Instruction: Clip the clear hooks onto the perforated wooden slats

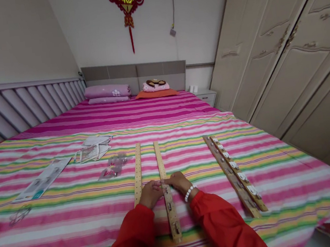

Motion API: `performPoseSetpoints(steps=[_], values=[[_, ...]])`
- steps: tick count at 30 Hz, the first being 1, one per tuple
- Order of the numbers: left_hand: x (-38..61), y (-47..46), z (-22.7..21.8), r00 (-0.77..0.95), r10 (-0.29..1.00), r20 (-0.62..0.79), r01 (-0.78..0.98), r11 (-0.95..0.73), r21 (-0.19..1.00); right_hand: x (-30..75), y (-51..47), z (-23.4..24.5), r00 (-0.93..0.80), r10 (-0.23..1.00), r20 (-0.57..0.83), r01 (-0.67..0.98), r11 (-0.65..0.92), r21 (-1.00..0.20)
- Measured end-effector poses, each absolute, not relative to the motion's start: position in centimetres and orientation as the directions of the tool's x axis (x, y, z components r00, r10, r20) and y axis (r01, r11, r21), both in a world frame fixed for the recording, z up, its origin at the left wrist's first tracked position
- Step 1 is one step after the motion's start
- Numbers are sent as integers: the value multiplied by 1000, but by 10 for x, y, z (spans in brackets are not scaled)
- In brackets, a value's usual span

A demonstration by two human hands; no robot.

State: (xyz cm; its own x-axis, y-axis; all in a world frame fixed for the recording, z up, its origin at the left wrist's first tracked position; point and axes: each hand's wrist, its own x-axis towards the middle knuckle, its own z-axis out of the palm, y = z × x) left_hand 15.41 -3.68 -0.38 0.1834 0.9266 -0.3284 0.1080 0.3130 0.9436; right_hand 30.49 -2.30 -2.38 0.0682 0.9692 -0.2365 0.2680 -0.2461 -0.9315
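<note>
Both hands meet over a narrow wooden strip with holes [160, 160] that lies lengthwise on the striped bedspread. My left hand [151, 193] is closed in a pinch at the strip's left edge. From the other side my right hand [178, 181], with a white bead bracelet, pinches at the same spot. Whatever sits between the fingertips is too small to make out. Small metal fittings [169, 207] are spaced along the strip's near part. A second holed wooden strip [137, 171], with no fittings showing, lies just left, partly behind my left hand.
To the right lie two strips, one bearing white round pieces [233, 165], the other brown with metal fittings [229, 169]. On the left are small plastic bags [116, 165], white packets [95, 146], a long clear package [44, 180] and a thin clear bag [20, 214]. Wardrobes [296, 63] flank the bed.
</note>
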Motion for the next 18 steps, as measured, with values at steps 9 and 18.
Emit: performPoseSetpoints(steps=[9, 18], values=[[149, -31, -9, 227, 918, -325, 127, 303, 945, 313, -34, -12, -42, 938, -345, 82, -341, -937], [153, -31, -8, 177, 922, -344, 152, 320, 935, 320, -52, -10, -131, 949, -285, -78, -297, -952]])
